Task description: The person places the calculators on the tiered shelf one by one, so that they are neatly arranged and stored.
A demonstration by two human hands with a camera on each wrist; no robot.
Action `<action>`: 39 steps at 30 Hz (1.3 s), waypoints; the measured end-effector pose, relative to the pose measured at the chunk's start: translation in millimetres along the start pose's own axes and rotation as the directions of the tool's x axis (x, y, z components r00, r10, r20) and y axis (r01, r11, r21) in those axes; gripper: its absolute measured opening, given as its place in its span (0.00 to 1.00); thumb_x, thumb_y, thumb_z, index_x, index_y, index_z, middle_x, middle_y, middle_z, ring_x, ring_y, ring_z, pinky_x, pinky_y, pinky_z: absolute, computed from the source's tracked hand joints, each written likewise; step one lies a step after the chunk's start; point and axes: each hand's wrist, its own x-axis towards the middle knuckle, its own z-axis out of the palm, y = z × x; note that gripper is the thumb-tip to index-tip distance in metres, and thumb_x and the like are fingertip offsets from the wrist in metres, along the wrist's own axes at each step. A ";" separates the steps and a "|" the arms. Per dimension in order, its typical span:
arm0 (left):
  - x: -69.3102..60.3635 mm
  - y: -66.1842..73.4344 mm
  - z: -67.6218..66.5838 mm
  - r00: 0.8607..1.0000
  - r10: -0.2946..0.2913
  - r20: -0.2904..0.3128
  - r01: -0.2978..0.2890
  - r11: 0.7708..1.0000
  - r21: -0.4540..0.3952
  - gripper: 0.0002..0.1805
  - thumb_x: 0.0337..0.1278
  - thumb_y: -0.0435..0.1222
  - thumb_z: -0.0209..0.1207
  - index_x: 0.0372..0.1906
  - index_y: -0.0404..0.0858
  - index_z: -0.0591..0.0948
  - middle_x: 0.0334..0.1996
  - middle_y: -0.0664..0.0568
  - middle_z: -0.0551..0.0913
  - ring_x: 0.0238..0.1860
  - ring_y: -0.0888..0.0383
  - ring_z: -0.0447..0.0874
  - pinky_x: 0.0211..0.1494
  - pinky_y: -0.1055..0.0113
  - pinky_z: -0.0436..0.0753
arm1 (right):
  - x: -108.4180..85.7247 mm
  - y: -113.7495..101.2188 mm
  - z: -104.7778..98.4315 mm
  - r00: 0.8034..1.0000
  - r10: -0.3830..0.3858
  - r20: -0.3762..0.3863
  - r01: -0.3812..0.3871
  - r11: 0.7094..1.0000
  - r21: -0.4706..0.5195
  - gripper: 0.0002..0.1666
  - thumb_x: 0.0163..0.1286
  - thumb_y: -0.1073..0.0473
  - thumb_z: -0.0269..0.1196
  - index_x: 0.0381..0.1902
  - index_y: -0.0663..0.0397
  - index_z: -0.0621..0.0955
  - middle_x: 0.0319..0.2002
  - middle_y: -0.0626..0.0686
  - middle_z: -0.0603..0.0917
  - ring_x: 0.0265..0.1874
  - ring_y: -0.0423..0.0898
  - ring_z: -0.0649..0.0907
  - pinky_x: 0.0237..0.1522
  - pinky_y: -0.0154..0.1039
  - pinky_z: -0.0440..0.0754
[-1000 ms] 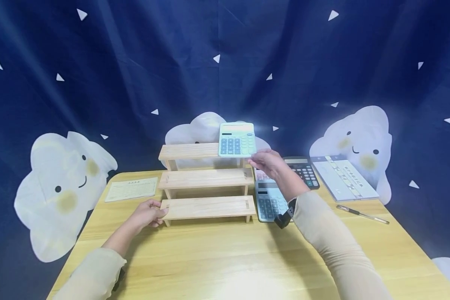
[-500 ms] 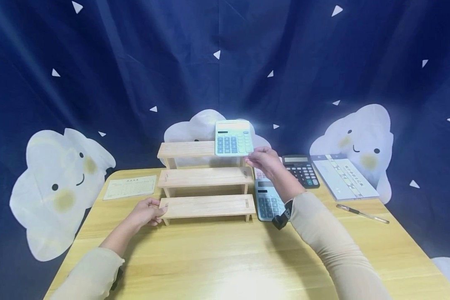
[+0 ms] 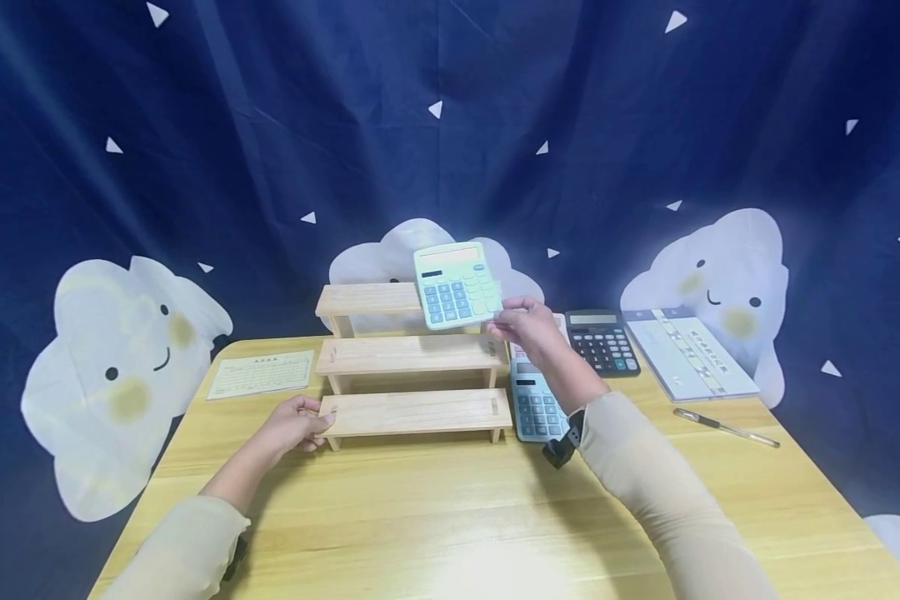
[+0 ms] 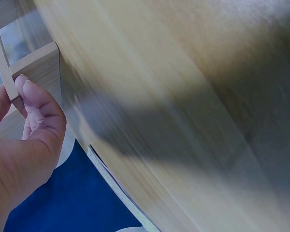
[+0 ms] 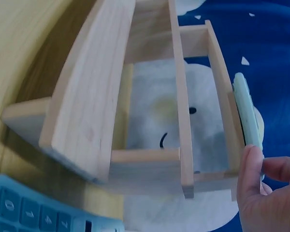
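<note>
Right hand (image 3: 528, 325) pinches the calculator (image 3: 456, 285), seemingly by one corner; left hand (image 3: 294, 423), the stand (image 3: 416, 413).

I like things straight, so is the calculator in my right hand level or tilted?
Tilted: in the head view, the calculator slopes up rightward, unlike the nearly level top shelf.

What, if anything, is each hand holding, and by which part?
The right hand pinches the pale green calculator by its lower right corner; the left hand grips the wooden rack by the left end of its lowest shelf.
</note>
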 end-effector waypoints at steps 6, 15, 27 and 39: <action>0.9 -0.1 0.2 1.000 0.010 -0.010 -0.010 1.000 0.000 0.26 0.59 0.36 0.60 0.54 0.26 0.63 0.28 0.51 0.76 0.24 0.60 0.79 0.27 0.71 0.80 | -2.6 3.3 10.2 0.995 0.083 -0.060 -0.069 0.975 0.210 0.11 0.58 0.80 0.52 0.38 0.69 0.73 0.33 0.59 0.77 0.24 0.43 0.85 0.38 0.30 0.82; -1.6 0.2 3.6 1.000 0.000 -0.005 0.000 1.000 0.012 0.26 0.60 0.36 0.59 0.55 0.26 0.62 0.29 0.50 0.76 0.24 0.59 0.79 0.27 0.70 0.80 | -3.0 3.3 11.5 0.985 0.130 -0.115 -0.098 0.963 0.253 0.10 0.55 0.81 0.52 0.32 0.70 0.77 0.35 0.60 0.77 0.27 0.45 0.86 0.39 0.30 0.82; 1.1 -0.7 2.1 1.000 0.022 -0.015 -0.022 1.000 0.011 0.25 0.60 0.37 0.59 0.53 0.26 0.63 0.28 0.52 0.78 0.24 0.60 0.78 0.28 0.70 0.80 | -2.6 1.1 9.4 0.989 0.136 -0.059 -0.116 0.959 0.259 0.08 0.60 0.79 0.50 0.30 0.69 0.76 0.24 0.58 0.81 0.24 0.43 0.85 0.35 0.29 0.83; -1.7 0.8 3.4 1.000 -0.001 -0.026 0.002 0.999 0.038 0.26 0.60 0.36 0.59 0.54 0.26 0.64 0.31 0.48 0.77 0.25 0.58 0.79 0.29 0.68 0.81 | -15.8 -0.2 -28.1 0.978 0.143 -0.152 -0.161 0.980 -0.119 0.28 0.66 0.61 0.51 0.64 0.61 0.65 0.33 0.54 0.81 0.20 0.41 0.83 0.27 0.31 0.82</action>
